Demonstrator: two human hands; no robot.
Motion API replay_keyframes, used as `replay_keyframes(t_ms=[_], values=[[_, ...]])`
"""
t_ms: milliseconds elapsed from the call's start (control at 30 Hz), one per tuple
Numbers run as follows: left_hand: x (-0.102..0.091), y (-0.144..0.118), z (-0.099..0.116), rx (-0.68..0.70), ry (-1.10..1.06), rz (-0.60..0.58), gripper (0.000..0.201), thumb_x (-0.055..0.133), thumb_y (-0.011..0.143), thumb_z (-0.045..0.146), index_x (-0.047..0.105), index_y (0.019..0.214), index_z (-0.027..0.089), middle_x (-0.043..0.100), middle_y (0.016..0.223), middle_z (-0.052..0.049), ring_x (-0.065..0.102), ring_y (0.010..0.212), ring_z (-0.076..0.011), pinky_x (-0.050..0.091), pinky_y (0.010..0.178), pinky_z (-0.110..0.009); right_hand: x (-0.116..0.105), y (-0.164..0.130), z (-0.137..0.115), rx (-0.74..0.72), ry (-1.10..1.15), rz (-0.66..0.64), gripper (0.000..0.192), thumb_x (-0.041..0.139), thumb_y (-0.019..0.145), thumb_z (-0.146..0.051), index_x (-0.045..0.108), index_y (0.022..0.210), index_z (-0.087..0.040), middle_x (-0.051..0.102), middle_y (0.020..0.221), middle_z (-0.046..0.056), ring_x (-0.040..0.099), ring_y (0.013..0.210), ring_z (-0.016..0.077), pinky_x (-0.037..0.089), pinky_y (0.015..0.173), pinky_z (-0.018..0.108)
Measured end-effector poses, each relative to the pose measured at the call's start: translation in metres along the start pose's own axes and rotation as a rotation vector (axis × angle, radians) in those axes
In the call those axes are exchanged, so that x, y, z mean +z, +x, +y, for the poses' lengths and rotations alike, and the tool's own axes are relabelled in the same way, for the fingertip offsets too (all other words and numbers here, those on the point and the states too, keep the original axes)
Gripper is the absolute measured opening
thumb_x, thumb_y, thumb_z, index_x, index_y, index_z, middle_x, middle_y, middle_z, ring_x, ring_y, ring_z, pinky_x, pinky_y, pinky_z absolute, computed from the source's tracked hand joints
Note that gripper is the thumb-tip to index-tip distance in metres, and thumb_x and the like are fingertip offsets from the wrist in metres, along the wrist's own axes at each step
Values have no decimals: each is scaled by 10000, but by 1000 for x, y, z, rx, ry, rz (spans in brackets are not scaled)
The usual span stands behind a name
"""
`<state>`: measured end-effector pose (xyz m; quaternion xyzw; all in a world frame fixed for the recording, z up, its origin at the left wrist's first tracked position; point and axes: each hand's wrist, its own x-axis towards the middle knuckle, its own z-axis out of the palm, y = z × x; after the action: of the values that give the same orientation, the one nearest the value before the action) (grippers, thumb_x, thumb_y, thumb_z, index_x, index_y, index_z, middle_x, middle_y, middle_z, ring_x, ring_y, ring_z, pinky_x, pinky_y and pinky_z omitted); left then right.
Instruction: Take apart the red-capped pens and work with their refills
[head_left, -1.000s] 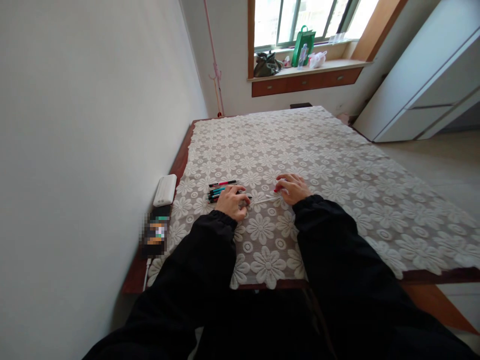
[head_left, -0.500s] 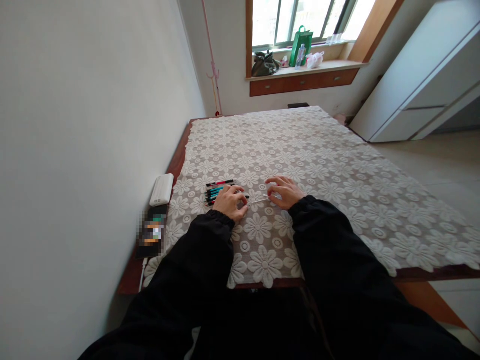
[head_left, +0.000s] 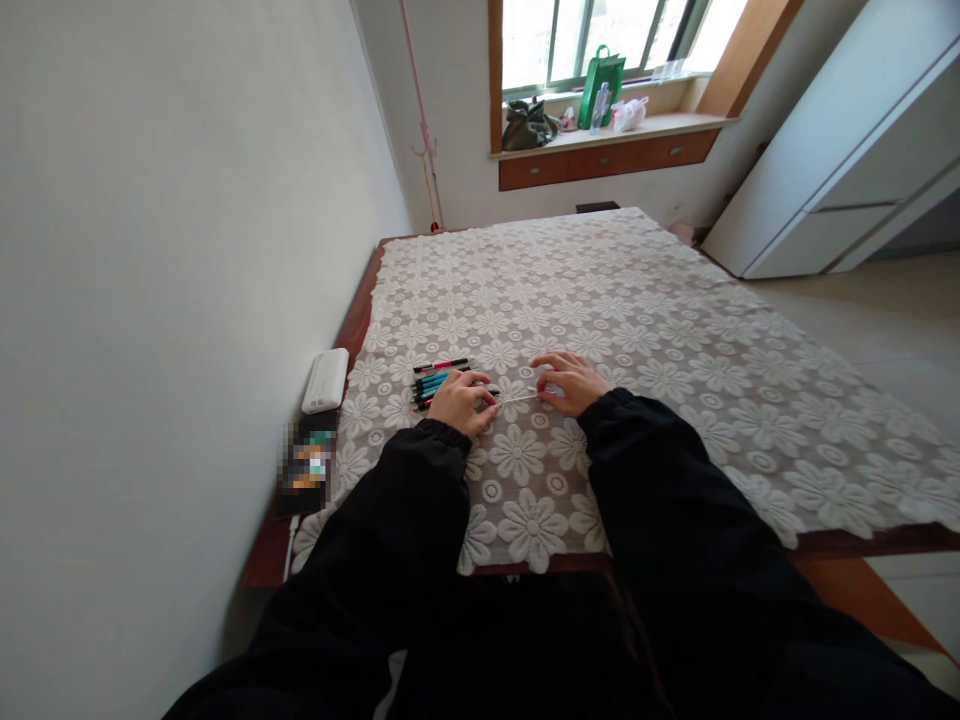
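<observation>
Head view: both hands rest low on the lace cloth (head_left: 637, 300) that covers the bench (head_left: 360, 320). The left hand (head_left: 459, 402) lies knuckles up, fingers curled down onto the near end of the bundle of pens (head_left: 441, 378); it touches them, but its grip is hidden under the fingers, so whether it has closed around one cannot be told. The pens lie side by side, red, teal and black, just beyond the left hand and on the wall side of it.

The right hand (head_left: 570, 382) sits just right of the left hand, fingers bent and pinched onto one end of a thin clear stick (head_left: 519, 399). The stick runs flat along the cloth between the two hands, and its other end reaches the left hand's fingers. It is too thin to tell what it is.

Left of the pens, at the bench's edge by the wall, lies a white power bank (head_left: 326, 380); nearer than it sits a dark blurred object (head_left: 306, 470). Far beyond the pens, the window ledge (head_left: 645, 128) holds a green bag (head_left: 602, 85) and a dark bag (head_left: 527, 125). A white cabinet (head_left: 840, 150) stands right of the bench.
</observation>
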<state>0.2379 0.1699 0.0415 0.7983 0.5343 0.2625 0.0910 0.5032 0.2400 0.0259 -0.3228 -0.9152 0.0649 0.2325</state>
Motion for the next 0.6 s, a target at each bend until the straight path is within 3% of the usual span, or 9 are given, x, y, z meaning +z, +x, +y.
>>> replay_keyframes(t_ms=[600], values=[[1,-1,-1,-43,-7,15,65,754,787,313,798,783,265,710,1156,-8,538,1085,-250,500,980,-410,-2,1,-2,23,10,-49,64,689,839,-188,698,842,-251,637,1277,47,542,1214,305,422,1043,522]])
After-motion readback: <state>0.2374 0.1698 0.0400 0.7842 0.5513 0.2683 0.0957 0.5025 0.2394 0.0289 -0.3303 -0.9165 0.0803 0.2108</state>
